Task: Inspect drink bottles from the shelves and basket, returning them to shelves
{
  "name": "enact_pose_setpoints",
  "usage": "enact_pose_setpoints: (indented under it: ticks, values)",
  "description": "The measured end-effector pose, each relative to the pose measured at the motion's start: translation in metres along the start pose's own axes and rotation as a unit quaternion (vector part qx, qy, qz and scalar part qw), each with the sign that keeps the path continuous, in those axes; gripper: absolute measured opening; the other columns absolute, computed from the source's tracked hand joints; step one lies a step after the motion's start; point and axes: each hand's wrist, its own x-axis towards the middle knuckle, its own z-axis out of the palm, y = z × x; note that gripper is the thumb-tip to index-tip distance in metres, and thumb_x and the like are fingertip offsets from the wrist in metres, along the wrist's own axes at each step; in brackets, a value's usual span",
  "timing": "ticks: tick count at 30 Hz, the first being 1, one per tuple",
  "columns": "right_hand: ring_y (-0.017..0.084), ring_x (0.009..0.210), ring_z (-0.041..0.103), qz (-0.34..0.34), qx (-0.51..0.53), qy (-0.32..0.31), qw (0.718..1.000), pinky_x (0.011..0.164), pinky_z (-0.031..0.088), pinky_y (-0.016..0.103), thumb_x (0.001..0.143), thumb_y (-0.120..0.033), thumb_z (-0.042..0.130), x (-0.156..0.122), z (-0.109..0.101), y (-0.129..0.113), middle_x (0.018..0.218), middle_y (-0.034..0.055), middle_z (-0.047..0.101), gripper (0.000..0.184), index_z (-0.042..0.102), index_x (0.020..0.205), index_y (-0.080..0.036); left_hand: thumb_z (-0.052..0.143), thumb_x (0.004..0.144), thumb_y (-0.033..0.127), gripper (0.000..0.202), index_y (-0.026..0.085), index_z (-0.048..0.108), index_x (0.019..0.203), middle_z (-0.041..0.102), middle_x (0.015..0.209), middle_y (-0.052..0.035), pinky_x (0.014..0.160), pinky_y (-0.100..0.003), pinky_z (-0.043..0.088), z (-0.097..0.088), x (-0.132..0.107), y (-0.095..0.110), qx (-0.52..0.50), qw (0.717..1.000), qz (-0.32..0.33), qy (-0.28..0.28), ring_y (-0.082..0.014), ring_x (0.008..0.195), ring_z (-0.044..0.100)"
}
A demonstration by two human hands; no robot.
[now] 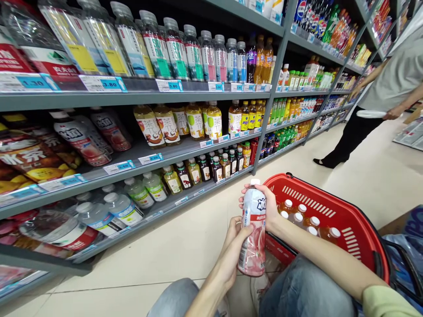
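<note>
Both my hands hold one drink bottle (254,233), which has a white cap and a pink and pale-blue label with peach pictures. My left hand (236,240) wraps the lower side of the bottle, thumb across its front. Around the upper part, just below the cap, my right hand (269,202) is closed, its fingers showing behind the bottle. The bottle stands nearly upright above my knees. Close on the right is a red shopping basket (317,187) with several white-capped bottles (312,222) of amber drink inside.
Shelves (145,97) of bottled drinks run along the left and into the distance. On a middle shelf, similar peach-labelled bottles (82,138) lean back. A person (373,97) stands in the aisle at the right. Wrapped blue packs (401,259) lie beyond the basket.
</note>
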Motion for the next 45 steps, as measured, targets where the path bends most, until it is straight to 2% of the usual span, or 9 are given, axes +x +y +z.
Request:
enact_pose_setpoints:
  ticks: [3,8,12,23,27,32,39,42,45]
  values:
    - [0.02,0.067,0.069,-0.004,0.006,0.008,1.0,0.062,0.06,0.032,0.079,-0.031,0.063,0.0014,-0.0014,0.0019,0.082,0.0034,0.071,0.023,0.067,0.093,-0.014,0.068,0.083,0.043,0.041,0.024,0.048,0.113,0.065,0.114,-0.0051,0.076,-0.03,0.049,-0.0032,-0.0007,-0.0001,0.025,1.0,0.005,0.003,-0.0178,0.084,0.064]
    - [0.019,0.069,0.068,0.001,0.004,0.021,1.0,0.066,0.061,0.033,0.079,-0.032,0.064,0.006,-0.0068,0.0058,0.084,0.0035,0.071,0.024,0.068,0.095,-0.014,0.066,0.081,0.04,0.042,0.021,0.048,0.114,0.063,0.121,-0.0076,0.085,-0.03,0.046,-0.0056,-0.0024,0.0006,0.043,0.999,0.024,0.006,-0.0233,0.106,0.061]
    - [0.019,0.07,0.068,-0.009,0.0,0.011,1.0,0.066,0.061,0.033,0.078,-0.033,0.066,0.0051,-0.0061,0.0046,0.085,0.0034,0.07,0.025,0.068,0.094,-0.014,0.067,0.079,0.037,0.045,0.022,0.047,0.117,0.062,0.125,-0.0073,0.09,-0.031,0.044,-0.0065,-0.0008,-0.0004,0.042,0.998,0.034,-0.01,-0.0236,0.112,0.059]
    - [0.019,0.068,0.067,-0.011,-0.001,0.001,1.0,0.065,0.06,0.032,0.075,-0.034,0.067,0.0026,-0.0033,0.0005,0.083,0.0029,0.07,0.025,0.068,0.092,-0.016,0.063,0.066,0.024,0.051,0.023,0.047,0.114,0.064,0.115,-0.0039,0.078,-0.03,0.043,-0.0032,-0.0045,0.0051,0.03,0.999,0.022,-0.019,-0.0214,0.096,0.059]
    - [0.019,0.067,0.067,-0.014,0.004,-0.014,1.0,0.064,0.059,0.032,0.074,-0.034,0.066,0.0036,-0.0047,-0.0018,0.085,0.0039,0.071,0.027,0.068,0.092,-0.014,0.058,0.061,0.02,0.051,0.023,0.046,0.111,0.064,0.108,-0.0009,0.074,-0.027,0.04,-0.0038,-0.0058,0.0076,-0.034,0.999,-0.003,-0.034,-0.0183,0.088,0.058]
    - [0.02,0.066,0.066,-0.02,0.012,-0.028,0.999,0.062,0.058,0.033,0.071,-0.036,0.066,0.0039,-0.0058,-0.0028,0.084,0.0048,0.071,0.028,0.068,0.091,-0.015,0.059,0.075,0.028,0.035,0.023,0.047,0.107,0.065,0.102,0.0,0.076,-0.026,0.041,-0.0047,-0.0047,0.0068,-0.103,0.993,-0.016,-0.054,-0.0183,0.094,0.06]
    - [0.022,0.067,0.066,-0.003,0.029,-0.019,0.999,0.063,0.057,0.036,0.069,-0.037,0.062,-0.0012,-0.0048,-0.0035,0.079,0.0048,0.069,0.029,0.068,0.088,-0.016,0.07,0.079,0.034,0.042,0.024,0.051,0.115,0.066,0.105,-0.001,0.079,-0.026,0.046,-0.0042,-0.0036,0.0062,-0.119,0.991,-0.044,-0.05,-0.0179,0.091,0.064]
    - [0.023,0.079,0.069,0.0,0.005,-0.022,1.0,0.07,0.059,0.036,0.072,-0.037,0.062,0.001,-0.0034,-0.0034,0.089,0.008,0.072,0.031,0.069,0.093,-0.015,0.071,0.079,0.037,0.04,0.023,0.053,0.113,0.067,0.105,-0.0017,0.076,-0.025,0.047,-0.0019,-0.0033,0.0068,-0.126,0.991,-0.039,-0.03,-0.0156,0.084,0.064]
    - [0.02,0.082,0.069,0.034,-0.079,-0.012,0.996,0.068,0.058,0.031,0.076,-0.038,0.066,0.0055,-0.003,-0.0024,0.101,0.0102,0.073,0.033,0.07,0.096,-0.012,0.073,0.074,0.037,0.043,0.023,0.053,0.111,0.067,0.099,-0.0008,0.068,-0.025,0.047,0.0005,-0.0016,0.0062,-0.117,0.992,-0.043,0.019,-0.0145,0.076,0.063]
